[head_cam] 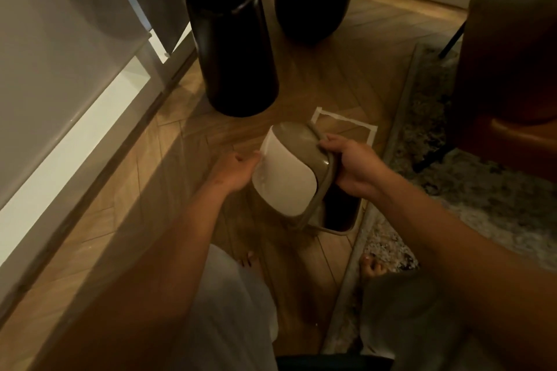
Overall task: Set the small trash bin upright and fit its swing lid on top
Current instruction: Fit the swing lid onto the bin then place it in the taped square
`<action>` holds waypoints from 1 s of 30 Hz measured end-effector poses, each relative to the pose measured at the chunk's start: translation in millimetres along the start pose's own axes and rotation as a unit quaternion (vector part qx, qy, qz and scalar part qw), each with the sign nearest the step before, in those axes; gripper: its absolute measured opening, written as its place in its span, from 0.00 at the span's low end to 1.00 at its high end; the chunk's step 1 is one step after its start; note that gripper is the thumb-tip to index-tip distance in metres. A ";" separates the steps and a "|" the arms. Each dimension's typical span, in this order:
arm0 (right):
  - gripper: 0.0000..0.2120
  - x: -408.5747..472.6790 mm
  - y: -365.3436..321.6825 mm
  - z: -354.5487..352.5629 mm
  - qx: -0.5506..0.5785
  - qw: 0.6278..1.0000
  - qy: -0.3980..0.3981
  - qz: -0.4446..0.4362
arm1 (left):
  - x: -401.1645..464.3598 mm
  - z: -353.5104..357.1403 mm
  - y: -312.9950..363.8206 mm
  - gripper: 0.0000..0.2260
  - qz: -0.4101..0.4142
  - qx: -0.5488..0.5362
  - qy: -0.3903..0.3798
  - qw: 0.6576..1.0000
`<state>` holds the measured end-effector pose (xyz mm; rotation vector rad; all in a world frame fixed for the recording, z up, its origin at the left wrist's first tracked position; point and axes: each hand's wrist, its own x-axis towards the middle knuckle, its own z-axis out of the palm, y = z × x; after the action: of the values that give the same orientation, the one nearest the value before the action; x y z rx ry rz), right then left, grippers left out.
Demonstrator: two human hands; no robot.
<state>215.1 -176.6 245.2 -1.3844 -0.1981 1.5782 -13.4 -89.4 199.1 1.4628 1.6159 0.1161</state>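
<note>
The swing lid (289, 172), a grey-brown frame with a pale flap, hangs tilted in the air over the floor between both my hands. My right hand (352, 166) grips its frame on the right edge. On the left edge of the pale flap rest the fingers of my left hand (235, 169). Below and behind the lid stands the small trash bin (340, 217), upright, with its dark open mouth partly showing under the lid's lower right corner. Most of the bin is hidden by the lid.
A white tape rectangle (346, 123) marks the wooden floor around the bin. Two thick black table legs (238, 54) stand just beyond. A rug (452, 190) lies to the right, a brown chair (512, 69) on it, and a pale cabinet (60, 69) at left. My bare feet (250, 262) are below.
</note>
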 end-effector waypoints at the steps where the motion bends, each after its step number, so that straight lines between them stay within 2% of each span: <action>1: 0.18 -0.3 -4.9 -5.1 0.015 1.000 0.008 -0.008 | 0.4 3.8 1.7 0.31 -0.002 0.005 -0.025 1.000; 3: 0.16 -1.5 -13.4 -14.7 0.046 0.998 0.022 -0.027 | 6.4 12.0 3.8 0.39 -0.013 0.008 -0.052 0.999; 6: 0.18 -2.3 -23.8 -25.5 0.092 0.994 0.025 -0.046 | 8.0 23.5 7.1 0.37 -0.045 -0.030 -0.072 0.996; 10: 0.18 0.1 -31.3 -37.8 0.137 0.989 0.029 -0.046 | 11.7 34.1 15.3 0.41 -0.065 -0.089 -0.114 0.987; 13: 0.17 8.3 -28.4 -47.7 0.136 0.990 0.034 -0.028 | 16.9 42.8 22.5 0.38 -0.043 -0.148 -0.151 0.976; 17: 0.16 24.6 -20.9 -59.4 0.118 0.992 0.049 -0.017 | 22.4 51.4 23.5 0.34 -0.031 -0.159 -0.168 0.972; 18: 0.16 29.3 -18.7 -62.1 0.090 0.994 0.062 -0.020 | 24.9 53.6 23.0 0.33 -0.032 -0.156 -0.168 0.973; 20: 0.14 38.1 -12.7 -67.4 -0.040 0.994 0.101 -0.033 | 29.1 56.7 22.0 0.32 -0.030 -0.149 -0.161 0.975; 23: 0.13 45.7 -1.1 -72.8 -0.241 0.959 0.139 -0.050 | 35.8 59.6 19.4 0.31 -0.028 -0.148 -0.147 0.978; 27: 0.19 51.2 11.1 -79.4 -0.359 0.919 0.142 -0.076 | 44.4 62.9 15.5 0.30 -0.028 -0.108 -0.142 0.984; 30: 0.21 56.8 14.2 -82.3 -0.387 0.907 0.142 -0.080 | 49.0 67.9 15.9 0.27 -0.034 -0.094 -0.131 0.986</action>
<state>283.1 -179.6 170.5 -2.1203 -0.8052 1.1693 49.8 -77.4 143.1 1.2233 1.3988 0.0343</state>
